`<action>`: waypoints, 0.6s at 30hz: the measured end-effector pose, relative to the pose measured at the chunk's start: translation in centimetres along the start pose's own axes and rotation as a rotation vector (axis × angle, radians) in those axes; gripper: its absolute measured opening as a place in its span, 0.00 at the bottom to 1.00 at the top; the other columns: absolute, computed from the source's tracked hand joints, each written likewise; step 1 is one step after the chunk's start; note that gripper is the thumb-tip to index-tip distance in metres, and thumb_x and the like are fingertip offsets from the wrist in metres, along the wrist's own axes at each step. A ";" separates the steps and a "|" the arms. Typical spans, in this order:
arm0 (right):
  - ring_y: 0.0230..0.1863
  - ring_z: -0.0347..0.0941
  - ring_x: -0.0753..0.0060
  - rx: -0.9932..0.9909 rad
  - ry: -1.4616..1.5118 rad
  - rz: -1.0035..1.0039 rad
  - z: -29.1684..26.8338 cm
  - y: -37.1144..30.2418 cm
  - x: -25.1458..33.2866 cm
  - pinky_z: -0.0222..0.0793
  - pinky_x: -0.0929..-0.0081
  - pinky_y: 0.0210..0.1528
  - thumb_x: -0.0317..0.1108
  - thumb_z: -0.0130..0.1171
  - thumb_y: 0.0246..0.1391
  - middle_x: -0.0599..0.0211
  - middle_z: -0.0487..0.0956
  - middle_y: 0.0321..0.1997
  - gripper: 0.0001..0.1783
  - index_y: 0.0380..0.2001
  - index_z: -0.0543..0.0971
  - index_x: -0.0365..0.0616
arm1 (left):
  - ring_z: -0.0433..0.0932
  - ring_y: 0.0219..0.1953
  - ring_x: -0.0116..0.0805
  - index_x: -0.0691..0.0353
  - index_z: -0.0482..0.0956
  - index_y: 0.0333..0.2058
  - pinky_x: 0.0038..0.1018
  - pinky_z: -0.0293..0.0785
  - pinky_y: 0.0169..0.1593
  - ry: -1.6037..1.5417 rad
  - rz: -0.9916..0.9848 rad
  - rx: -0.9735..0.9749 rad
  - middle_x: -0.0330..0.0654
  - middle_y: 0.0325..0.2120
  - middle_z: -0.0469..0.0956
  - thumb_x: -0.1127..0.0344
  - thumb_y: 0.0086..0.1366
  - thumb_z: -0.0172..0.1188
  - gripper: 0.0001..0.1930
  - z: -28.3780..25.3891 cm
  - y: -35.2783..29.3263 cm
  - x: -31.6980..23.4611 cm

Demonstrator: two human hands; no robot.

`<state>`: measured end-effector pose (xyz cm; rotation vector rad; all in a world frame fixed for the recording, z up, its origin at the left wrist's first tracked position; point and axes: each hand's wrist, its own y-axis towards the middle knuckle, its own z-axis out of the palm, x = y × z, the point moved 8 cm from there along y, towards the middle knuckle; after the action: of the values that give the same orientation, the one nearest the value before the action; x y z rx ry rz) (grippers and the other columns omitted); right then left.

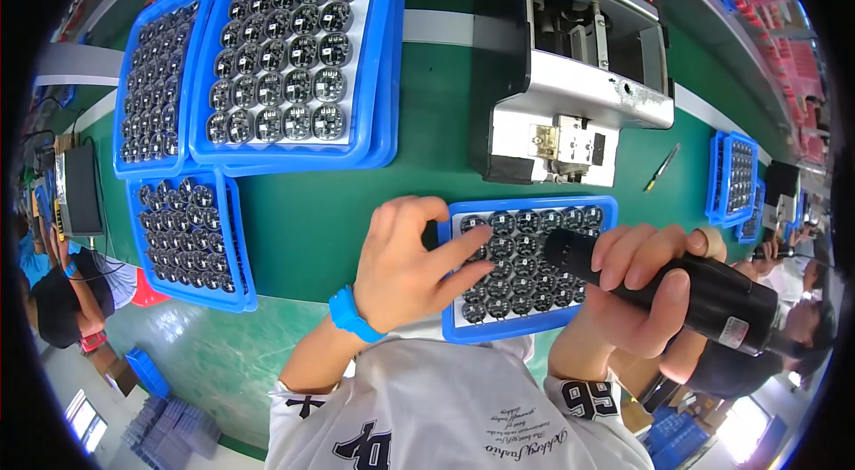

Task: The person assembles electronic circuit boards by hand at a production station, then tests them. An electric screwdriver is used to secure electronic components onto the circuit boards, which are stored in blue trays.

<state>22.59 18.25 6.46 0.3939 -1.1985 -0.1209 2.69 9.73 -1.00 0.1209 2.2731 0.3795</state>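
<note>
Right hand point(637, 319): fingers wrapped round black power screwdriver point(717, 292), its nose over blue tray point(534, 203) of round parts point(523, 263). Left hand point(401, 265): index and thumb apart over tray's left side, contact unclear. Machine point(570, 78) beyond fingers, on green bench point(436, 114).

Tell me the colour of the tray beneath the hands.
The tray is blue, in the head view.

Blue tray point(448, 320), round parts point(529, 222) black with shiny silvery bits. Handheld tool point(712, 296) pretty much all black, pale label point(735, 332). Wristband point(348, 313) super bright blue. Shirt point(436, 381) white, black print. Table point(303, 239) plain green. Machine point(583, 83) silvery, black side.
</note>
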 end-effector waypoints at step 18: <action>0.23 0.72 0.65 -0.062 -0.036 0.102 1.2 0.5 -0.6 0.71 0.61 0.30 0.44 0.68 0.67 0.66 0.72 0.23 0.27 0.56 0.66 0.44 | 0.72 0.45 0.38 0.43 0.91 0.45 0.35 0.62 0.43 0.327 0.214 0.200 0.36 0.42 0.72 0.52 0.56 0.76 0.17 2.3 2.7 -1.9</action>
<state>21.24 18.65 6.50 0.2764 -1.2450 -0.0773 5.52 12.40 -0.27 0.4352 2.6285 0.2984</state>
